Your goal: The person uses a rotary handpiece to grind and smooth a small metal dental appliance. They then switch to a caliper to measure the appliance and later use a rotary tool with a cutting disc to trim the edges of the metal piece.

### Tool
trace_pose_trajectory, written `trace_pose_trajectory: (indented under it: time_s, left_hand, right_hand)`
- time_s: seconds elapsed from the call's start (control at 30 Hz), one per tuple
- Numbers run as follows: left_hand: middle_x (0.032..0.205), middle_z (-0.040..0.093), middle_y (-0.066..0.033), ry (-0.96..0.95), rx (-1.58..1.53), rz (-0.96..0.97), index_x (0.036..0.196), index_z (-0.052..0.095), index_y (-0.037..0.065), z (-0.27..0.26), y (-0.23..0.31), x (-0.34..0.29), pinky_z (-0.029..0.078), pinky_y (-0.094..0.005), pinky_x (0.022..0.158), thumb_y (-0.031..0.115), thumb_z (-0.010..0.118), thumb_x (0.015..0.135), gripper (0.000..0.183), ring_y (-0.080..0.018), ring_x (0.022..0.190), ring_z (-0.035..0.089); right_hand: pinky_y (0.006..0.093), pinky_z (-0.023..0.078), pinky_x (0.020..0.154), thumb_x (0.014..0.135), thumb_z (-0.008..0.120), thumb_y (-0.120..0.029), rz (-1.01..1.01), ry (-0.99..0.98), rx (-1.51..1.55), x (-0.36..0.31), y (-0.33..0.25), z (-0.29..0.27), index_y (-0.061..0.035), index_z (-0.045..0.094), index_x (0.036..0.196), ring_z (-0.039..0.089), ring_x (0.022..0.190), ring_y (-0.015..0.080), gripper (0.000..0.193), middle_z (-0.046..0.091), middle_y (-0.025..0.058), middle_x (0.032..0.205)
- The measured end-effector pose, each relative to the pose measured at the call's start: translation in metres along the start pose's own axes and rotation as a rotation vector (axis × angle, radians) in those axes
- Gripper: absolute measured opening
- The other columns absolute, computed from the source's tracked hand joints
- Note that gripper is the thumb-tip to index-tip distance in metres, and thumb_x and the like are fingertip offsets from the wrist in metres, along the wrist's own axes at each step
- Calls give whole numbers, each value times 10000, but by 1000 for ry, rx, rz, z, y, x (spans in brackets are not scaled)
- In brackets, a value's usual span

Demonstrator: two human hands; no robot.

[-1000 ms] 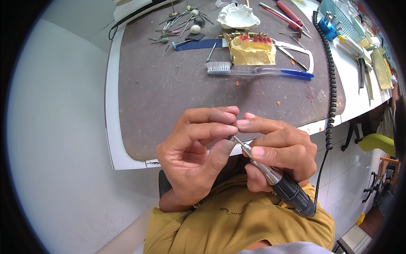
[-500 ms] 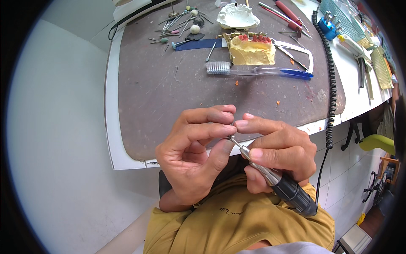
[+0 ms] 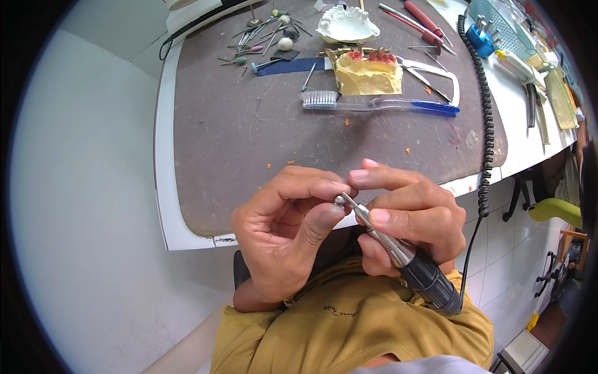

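Observation:
My left hand (image 3: 277,227) pinches a small silvery metal piece (image 3: 339,200), which looks like a dental crown, between thumb and index fingertip. Fingers and thumb cover part of it. My right hand (image 3: 430,215) grips a dental handpiece (image 3: 428,280) with a steel nose and black body, slanting up to the left. The thin bur (image 3: 349,198) in its nose reaches close beside the metal piece; I cannot tell if they touch. Both hands are above the near edge of the bench, fingertips almost meeting.
On the brown mat (image 3: 218,143) are a yellow dental model (image 3: 369,81) with red on its teeth, a white plaster cast (image 3: 347,26), a toothbrush (image 3: 380,105), a caliper (image 3: 454,87) and scattered burs (image 3: 268,37). A coiled black cord (image 3: 488,124) hangs at right.
My left fingers have curled in and turned the metal piece, which shows more now. The bur tip has shifted slightly up and right. An orange crumb on the mat has come into view.

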State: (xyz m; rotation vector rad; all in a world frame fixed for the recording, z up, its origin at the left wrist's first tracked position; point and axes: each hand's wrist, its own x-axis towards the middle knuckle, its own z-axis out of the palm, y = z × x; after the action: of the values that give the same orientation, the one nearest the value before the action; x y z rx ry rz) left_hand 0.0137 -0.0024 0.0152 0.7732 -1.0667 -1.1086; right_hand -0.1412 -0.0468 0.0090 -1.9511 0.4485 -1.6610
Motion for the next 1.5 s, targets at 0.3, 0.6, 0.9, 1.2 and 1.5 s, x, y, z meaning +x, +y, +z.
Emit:
trace_pose_trajectory:
  time_s: [0.3,0.6,0.9,1.2,1.5]
  left_hand:
    - [1011,632,-152,-12,13,6,1021,641,-45,0,1,0,534,-266,787,-45,656,875,147,-158,898,631]
    - [1037,628,-156,-45,-36,-36,1032,634,-46,-5,4,2,544,-250,721,1,634,907,133,-141,855,637]
    - [1040,625,-155,-65,-58,-62,1034,632,-52,-7,4,3,543,-250,686,29,621,925,136,-138,808,639]
    - [1027,621,-156,-69,-78,-95,1032,627,-63,-8,6,4,555,-252,661,45,617,931,148,-152,794,651]
    - [1022,621,-150,-69,-89,-163,1017,626,-59,-10,9,4,563,-247,647,100,641,927,183,-154,774,661]
  right_hand:
    - [462,584,833,721,791,-21,5,-13,10,1,-1,-1,-10,645,952,704,914,352,273,673,111,793]
    - [461,583,831,715,792,-17,-2,-17,17,1,0,0,-10,646,947,704,913,350,274,677,116,805]
    - [449,584,827,705,795,-10,13,-10,3,2,-2,1,-14,651,939,708,895,347,275,672,112,791]
    - [445,589,813,716,802,-32,15,-6,-10,1,-2,3,-15,659,953,709,891,340,277,673,107,796]
    - [490,570,842,796,772,-124,-50,-110,-32,2,2,-4,-16,608,988,703,879,352,275,659,118,788]
